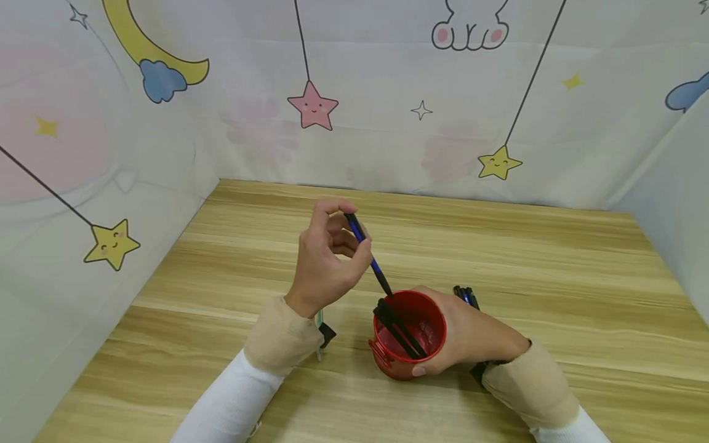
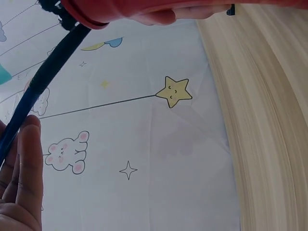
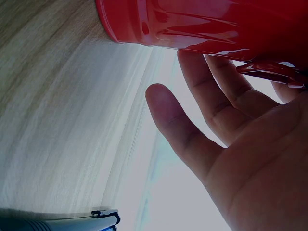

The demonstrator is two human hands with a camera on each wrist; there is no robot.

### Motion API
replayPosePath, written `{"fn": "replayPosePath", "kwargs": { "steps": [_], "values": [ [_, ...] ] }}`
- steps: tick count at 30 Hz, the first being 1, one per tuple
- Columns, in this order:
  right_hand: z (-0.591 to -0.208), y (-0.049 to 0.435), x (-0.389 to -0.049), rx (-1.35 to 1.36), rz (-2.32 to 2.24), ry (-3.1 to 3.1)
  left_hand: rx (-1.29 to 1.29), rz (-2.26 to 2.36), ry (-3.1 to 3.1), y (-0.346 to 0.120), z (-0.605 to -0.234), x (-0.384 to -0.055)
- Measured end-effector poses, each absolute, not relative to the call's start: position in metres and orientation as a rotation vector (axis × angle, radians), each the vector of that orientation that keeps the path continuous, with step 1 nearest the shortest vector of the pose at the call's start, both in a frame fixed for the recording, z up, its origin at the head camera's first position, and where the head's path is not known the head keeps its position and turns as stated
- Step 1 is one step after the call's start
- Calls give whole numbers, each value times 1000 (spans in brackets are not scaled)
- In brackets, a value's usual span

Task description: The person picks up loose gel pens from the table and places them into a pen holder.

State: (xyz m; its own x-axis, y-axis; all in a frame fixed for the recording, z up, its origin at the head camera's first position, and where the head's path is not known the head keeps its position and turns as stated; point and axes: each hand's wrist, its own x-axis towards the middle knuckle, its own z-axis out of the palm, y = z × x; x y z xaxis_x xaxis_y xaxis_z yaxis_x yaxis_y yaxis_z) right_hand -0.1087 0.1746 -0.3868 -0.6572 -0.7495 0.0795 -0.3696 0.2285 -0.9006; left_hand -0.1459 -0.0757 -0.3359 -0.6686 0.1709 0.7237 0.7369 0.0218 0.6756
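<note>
My left hand (image 1: pixel 327 264) pinches a blue-and-black pen (image 1: pixel 376 268) between thumb and fingers, above and left of a red cup (image 1: pixel 396 368). That pen slants down, its lower tip at the cup's far rim. Inside the cup, black pens (image 1: pixel 396 329) lean towards the near left of its rim. My right hand (image 1: pixel 471 332) grips the cup from the right, thumb along the near side. In the right wrist view, fingers (image 3: pixel 207 91) reach around the cup's glossy wall (image 3: pixel 211 29), which has a small handle (image 3: pixel 269 72).
More dark pens (image 1: pixel 466 295) lie on the wooden table (image 1: pixel 277 227) just beyond my right hand, partly hidden by it. A printed cloth backdrop (image 1: pixel 376 154) with stars and a moon rises behind the table and along both sides.
</note>
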Motion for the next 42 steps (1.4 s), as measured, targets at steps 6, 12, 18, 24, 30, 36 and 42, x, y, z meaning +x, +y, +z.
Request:
{"fn": "replayPosePath", "kwargs": {
  "steps": [6, 12, 18, 24, 30, 36, 42],
  "values": [
    [-386, 175, -108, -1011, -1414, 2124, -983, -1641, -1871, -75, -338, -146],
    [-386, 175, -108, -1056, -1411, 2132, -1079, -1579, -1847, -74, -338, -147],
    [-386, 175, -108, -1012, -1415, 2128, -1187, -1552, -1846, -73, -338, -147],
    [-386, 176, -108, -1031, -1400, 2144, -1260, -1502, -1892, -72, -338, -146],
    [-387, 177, -108, -1040, -1402, 2156, -1267, -1475, -1898, -73, -338, -147],
    [-387, 175, -108, -1047, -1382, 2167, -1263, -1460, -1931, -74, -338, -149],
    [-385, 175, -108, -1056, -1375, 2175, -1242, -1454, -1980, -74, -339, -150]
  ]
}}
